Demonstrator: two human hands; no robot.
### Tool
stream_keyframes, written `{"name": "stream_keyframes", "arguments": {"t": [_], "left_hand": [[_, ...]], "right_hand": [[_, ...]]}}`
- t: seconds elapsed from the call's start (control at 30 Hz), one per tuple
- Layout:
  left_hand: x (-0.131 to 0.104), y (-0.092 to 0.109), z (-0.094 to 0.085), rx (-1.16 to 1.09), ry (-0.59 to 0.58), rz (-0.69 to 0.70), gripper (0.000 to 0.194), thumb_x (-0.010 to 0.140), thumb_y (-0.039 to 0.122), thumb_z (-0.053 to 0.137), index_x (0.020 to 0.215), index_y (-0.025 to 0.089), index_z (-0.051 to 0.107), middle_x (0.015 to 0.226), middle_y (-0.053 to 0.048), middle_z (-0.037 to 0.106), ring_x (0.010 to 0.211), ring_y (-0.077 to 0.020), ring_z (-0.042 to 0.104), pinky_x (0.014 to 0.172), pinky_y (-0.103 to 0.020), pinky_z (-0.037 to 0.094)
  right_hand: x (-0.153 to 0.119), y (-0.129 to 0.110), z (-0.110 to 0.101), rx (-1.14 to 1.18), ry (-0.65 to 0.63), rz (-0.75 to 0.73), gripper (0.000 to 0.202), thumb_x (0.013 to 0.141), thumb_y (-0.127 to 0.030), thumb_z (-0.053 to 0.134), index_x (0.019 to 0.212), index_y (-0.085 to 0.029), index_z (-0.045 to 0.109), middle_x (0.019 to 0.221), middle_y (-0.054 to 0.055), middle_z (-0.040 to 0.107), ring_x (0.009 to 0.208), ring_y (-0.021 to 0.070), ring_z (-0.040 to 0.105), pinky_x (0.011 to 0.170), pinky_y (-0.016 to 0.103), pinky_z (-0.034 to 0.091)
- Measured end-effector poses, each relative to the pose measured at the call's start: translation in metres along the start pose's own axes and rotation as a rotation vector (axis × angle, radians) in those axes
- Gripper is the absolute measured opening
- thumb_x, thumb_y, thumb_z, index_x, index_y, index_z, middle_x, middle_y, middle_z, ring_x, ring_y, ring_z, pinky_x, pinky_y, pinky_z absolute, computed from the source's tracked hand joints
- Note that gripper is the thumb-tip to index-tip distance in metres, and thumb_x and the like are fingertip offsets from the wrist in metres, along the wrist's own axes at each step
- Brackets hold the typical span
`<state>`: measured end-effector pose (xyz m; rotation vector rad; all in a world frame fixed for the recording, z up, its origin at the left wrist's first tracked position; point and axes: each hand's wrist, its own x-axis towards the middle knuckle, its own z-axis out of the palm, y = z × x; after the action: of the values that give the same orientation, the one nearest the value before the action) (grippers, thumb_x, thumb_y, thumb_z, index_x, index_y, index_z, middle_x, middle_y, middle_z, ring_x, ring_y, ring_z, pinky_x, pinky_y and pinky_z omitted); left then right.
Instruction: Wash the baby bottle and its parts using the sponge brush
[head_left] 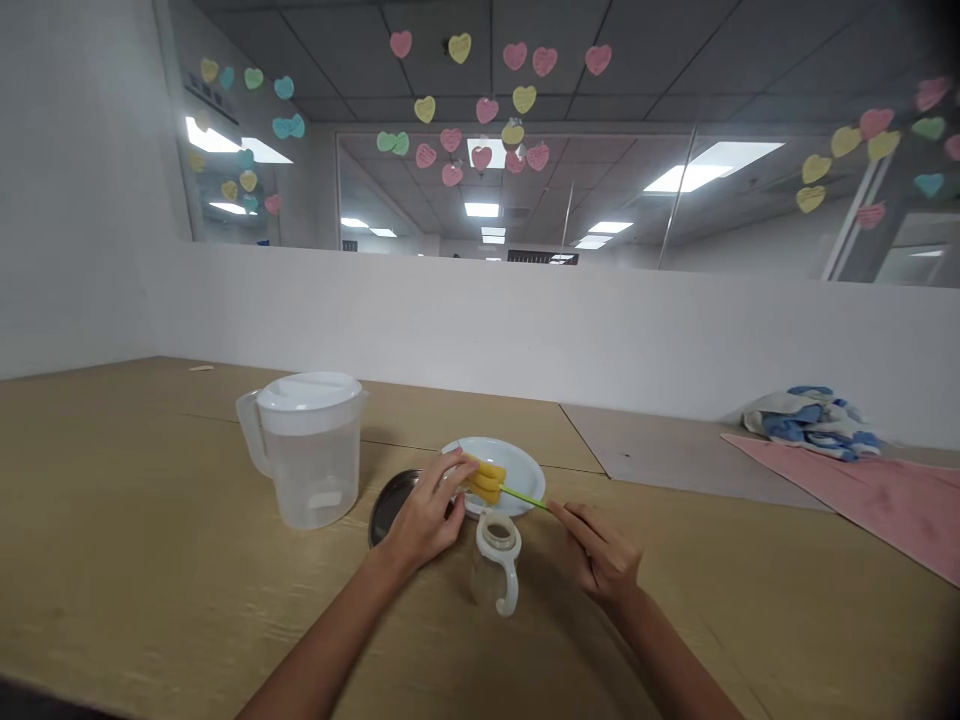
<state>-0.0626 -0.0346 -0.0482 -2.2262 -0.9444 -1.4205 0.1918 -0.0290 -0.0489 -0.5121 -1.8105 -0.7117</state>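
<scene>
Ideally, the left hand (427, 510), wrapped around the sponge (489, 483) at twelve o'clock from the jar (489, 572), should press evenly over the bowl (526, 466) while the right hand (606, 555), clamped on the handle (523, 495), steadies it.

Smooth plastic pitcher (315, 465), glossy bowl (528, 478), spongy brush head (489, 481), shiny metal-looking dish (387, 505), soft cloth bundle (814, 425)

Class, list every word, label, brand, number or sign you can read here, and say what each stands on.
No text can be read.
Heart-shaped notes: faint marks, too small to read.
Dark strip at upper left: marks too blurred to read.
Pitcher and yellow sponge brush: no lettering visible.
</scene>
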Motion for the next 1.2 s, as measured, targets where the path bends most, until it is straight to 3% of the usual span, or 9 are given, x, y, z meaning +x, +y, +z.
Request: {"name": "stream_keyframes", "arguments": {"t": [0.17, 0.27, 0.4, 0.53, 0.8, 0.87, 1.0, 1.07, 1.2], "left_hand": [[-0.004, -0.003, 0.0, -0.099, 0.056, -0.168, 0.035, 0.085, 0.02, 0.047, 0.119, 0.018, 0.041, 0.116, -0.011, 0.052, 0.11, -0.0201, 0.051, 0.093, -0.036, 0.044], [-0.009, -0.001, 0.002, -0.151, 0.045, -0.243, 0.023, 0.089, 0.025, 0.038, 0.11, 0.018, 0.046, 0.103, -0.009, 0.059, 0.097, -0.0179, 0.057, 0.084, -0.032, 0.047], [-0.013, 0.008, 0.003, -0.211, 0.029, -0.295, 0.027, 0.092, 0.03, 0.027, 0.099, 0.019, 0.051, 0.09, -0.006, 0.062, 0.084, -0.0167, 0.06, 0.075, -0.029, 0.048], [-0.015, 0.007, 0.004, -0.149, 0.017, -0.307, 0.026, 0.091, 0.03, 0.03, 0.104, 0.019, 0.05, 0.091, -0.005, 0.063, 0.072, -0.0141, 0.061, 0.071, -0.027, 0.048], [-0.014, -0.009, 0.007, 0.15, 0.292, -0.181, 0.031, 0.085, 0.024, 0.052, 0.114, 0.019, 0.045, 0.106, -0.011, 0.05, 0.105, -0.0218, 0.053, 0.086, -0.038, 0.048], [-0.013, -0.008, 0.006, 0.13, 0.251, -0.086, 0.028, 0.085, 0.017, 0.05, 0.113, 0.021, 0.047, 0.104, -0.009, 0.05, 0.11, -0.0219, 0.05, 0.091, -0.039, 0.047], [-0.012, -0.004, 0.003, 0.037, 0.048, 0.104, 0.029, 0.086, 0.013, 0.044, 0.113, 0.022, 0.05, 0.108, -0.009, 0.052, 0.118, -0.0216, 0.045, 0.097, -0.041, 0.043], [-0.013, -0.004, 0.002, 0.048, 0.041, 0.098, 0.029, 0.087, 0.016, 0.044, 0.114, 0.022, 0.05, 0.111, -0.01, 0.052, 0.118, -0.0216, 0.045, 0.097, -0.041, 0.043], [-0.015, -0.014, 0.002, 0.221, 0.219, -0.069, 0.032, 0.084, 0.011, 0.044, 0.115, 0.021, 0.047, 0.111, -0.01, 0.052, 0.113, -0.0227, 0.047, 0.094, -0.041, 0.042]], "right_hand": [[0.001, -0.003, 0.0, 0.154, -0.01, 0.013, 0.043, 0.077, -0.003, 0.044, 0.112, -0.019, 0.063, 0.08, 0.006, 0.067, 0.067, 0.0137, 0.062, 0.058, 0.024, 0.048], [0.002, -0.008, 0.002, 0.219, -0.024, -0.012, 0.041, 0.077, -0.004, 0.044, 0.11, -0.019, 0.063, 0.078, 0.007, 0.066, 0.062, 0.0138, 0.061, 0.053, 0.024, 0.046], [0.001, -0.012, 0.005, 0.213, -0.014, -0.04, 0.035, 0.078, -0.006, 0.044, 0.103, -0.018, 0.064, 0.075, 0.007, 0.066, 0.06, 0.0143, 0.06, 0.051, 0.025, 0.046], [-0.003, -0.011, 0.009, 0.165, 0.004, -0.054, 0.033, 0.078, -0.006, 0.045, 0.102, -0.018, 0.063, 0.078, 0.008, 0.067, 0.066, 0.0155, 0.062, 0.056, 0.027, 0.048], [-0.017, 0.001, 0.02, -0.018, -0.014, 0.143, 0.029, 0.08, -0.009, 0.044, 0.1, -0.017, 0.063, 0.085, 0.008, 0.068, 0.077, 0.0169, 0.064, 0.067, 0.028, 0.051], [-0.019, 0.004, 0.02, 0.021, -0.06, 0.143, 0.028, 0.079, -0.009, 0.044, 0.096, -0.017, 0.064, 0.083, 0.007, 0.068, 0.075, 0.0164, 0.064, 0.066, 0.028, 0.051], [-0.022, 0.005, 0.019, 0.079, -0.073, 0.112, 0.028, 0.077, -0.009, 0.044, 0.094, -0.019, 0.065, 0.083, 0.006, 0.068, 0.075, 0.018, 0.065, 0.068, 0.031, 0.053], [-0.022, 0.003, 0.019, 0.083, -0.041, 0.14, 0.026, 0.078, -0.01, 0.045, 0.094, -0.019, 0.064, 0.084, 0.006, 0.068, 0.077, 0.0188, 0.065, 0.07, 0.032, 0.053], [-0.02, 0.002, 0.019, 0.076, 0.001, 0.304, 0.02, 0.081, -0.014, 0.046, 0.094, -0.019, 0.062, 0.083, 0.006, 0.067, 0.072, 0.0178, 0.064, 0.064, 0.029, 0.053]]}}
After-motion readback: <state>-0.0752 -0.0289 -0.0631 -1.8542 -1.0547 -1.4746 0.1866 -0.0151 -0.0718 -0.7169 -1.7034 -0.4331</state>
